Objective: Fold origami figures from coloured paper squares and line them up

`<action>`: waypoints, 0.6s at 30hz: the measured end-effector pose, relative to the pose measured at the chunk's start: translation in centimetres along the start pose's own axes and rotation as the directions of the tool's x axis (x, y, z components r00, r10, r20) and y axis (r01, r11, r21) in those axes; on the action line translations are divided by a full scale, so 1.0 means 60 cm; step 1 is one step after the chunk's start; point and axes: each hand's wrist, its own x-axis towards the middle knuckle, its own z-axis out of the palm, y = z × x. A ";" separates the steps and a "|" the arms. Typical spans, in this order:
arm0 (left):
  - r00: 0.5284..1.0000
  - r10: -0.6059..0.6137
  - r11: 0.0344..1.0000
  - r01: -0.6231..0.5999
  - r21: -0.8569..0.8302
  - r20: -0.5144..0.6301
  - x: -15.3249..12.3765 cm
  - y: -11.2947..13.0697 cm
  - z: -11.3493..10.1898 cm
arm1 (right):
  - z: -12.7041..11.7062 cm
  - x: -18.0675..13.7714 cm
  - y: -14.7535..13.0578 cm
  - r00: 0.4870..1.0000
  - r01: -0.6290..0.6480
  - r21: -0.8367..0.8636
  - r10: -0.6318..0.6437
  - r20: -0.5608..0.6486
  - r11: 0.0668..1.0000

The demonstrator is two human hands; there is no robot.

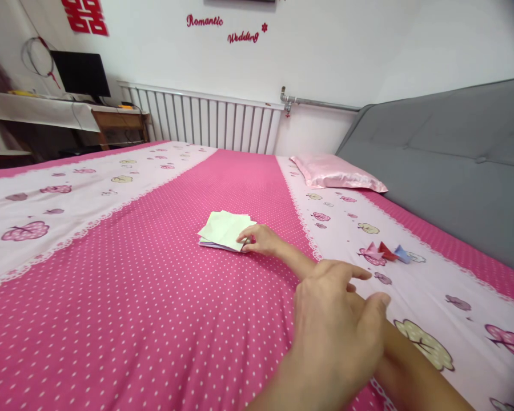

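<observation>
A small stack of pale green square paper sheets (225, 229) lies on the pink dotted bedspread (132, 297) near the middle of the bed. My right hand (259, 240) reaches far out to the stack's near right corner, its fingers curled and pinching the edge of the paper. My left hand (338, 319) hovers close to the camera above my right forearm, palm down, fingers loosely apart and holding nothing. Three small folded paper figures, pink (372, 251), red (388, 251) and blue (402, 254), sit in a row on the bed's pale strip to the right.
A pink satin pillow (336, 172) lies at the head of the bed beside the grey padded headboard (454, 165). A white radiator (205, 123) runs along the far wall. A desk with a dark monitor (81, 74) stands at the back left.
</observation>
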 end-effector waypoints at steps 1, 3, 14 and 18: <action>1.000 0.002 1.000 -0.002 0.001 -0.003 0.000 0.000 0.000 | -0.001 0.000 -0.001 1.000 0.001 -0.001 -0.001 -0.002 1.000; 1.000 0.008 1.000 -0.008 0.007 -0.007 0.001 -0.001 0.001 | -0.003 -0.001 -0.004 1.000 0.007 -0.005 -0.007 -0.003 1.000; 1.000 0.016 1.000 -0.016 0.011 -0.010 0.000 -0.001 0.000 | 0.001 0.001 -0.003 0.997 0.076 -0.020 -0.076 -0.009 0.997; 1.000 0.015 1.000 -0.015 0.010 -0.009 0.001 -0.001 0.000 | 0.005 0.002 -0.001 0.996 0.089 -0.023 -0.089 -0.014 0.996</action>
